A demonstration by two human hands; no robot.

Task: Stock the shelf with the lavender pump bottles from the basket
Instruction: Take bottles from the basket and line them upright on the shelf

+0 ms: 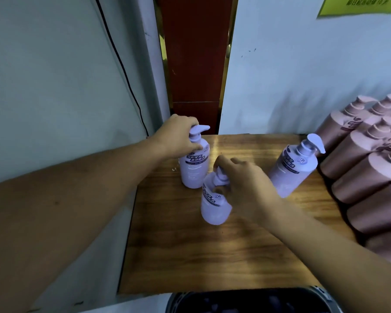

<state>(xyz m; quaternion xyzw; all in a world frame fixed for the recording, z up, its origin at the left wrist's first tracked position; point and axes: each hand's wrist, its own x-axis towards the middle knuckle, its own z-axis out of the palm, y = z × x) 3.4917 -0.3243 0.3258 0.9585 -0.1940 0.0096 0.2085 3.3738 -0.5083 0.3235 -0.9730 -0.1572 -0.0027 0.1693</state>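
- Left hand (178, 136) grips the pump neck of a lavender bottle (194, 170) standing at the back left of the wooden shelf (212, 256).
- Right hand (244, 177) curls round the pump of a second lavender bottle (212, 211), just in front.
- Third lavender bottle (291, 170) stands near rows of pink pump bottles (366, 172) at right.
- Dark basket (246, 295) at the bottom edge; contents unclear.

— Where are our arms?
— Both stretched forward, forearms bare. Our left hand (178, 137) grips the rear bottle (193, 172) by its pump neck.
— And our right hand (246, 179)?
— Its fingers (222, 162) curl over the pump of the near bottle (212, 211).
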